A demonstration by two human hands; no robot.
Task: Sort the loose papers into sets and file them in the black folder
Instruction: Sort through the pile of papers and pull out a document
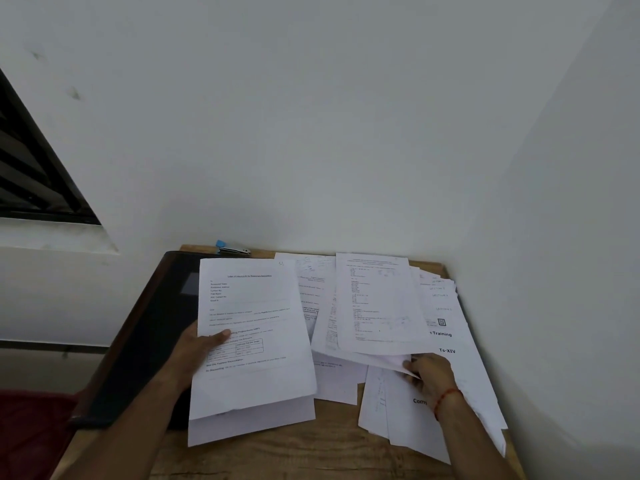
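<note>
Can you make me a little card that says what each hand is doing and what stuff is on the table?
table: wooden, set against a white wall
left hand: grips a set of printed sheets, thumb on top
right hand: pinches the near edge of some loose papers
loose papers: overlapping across the table's right side
black folder: on the table's left, partly under the printed sheets
stapler: blue-ended, at the far edge by the wall

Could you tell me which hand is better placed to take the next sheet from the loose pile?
Right. The right hand pinches the near edge of sheets in the loose pile, while the left hand grips a separate set of papers partly over the black folder.
</note>
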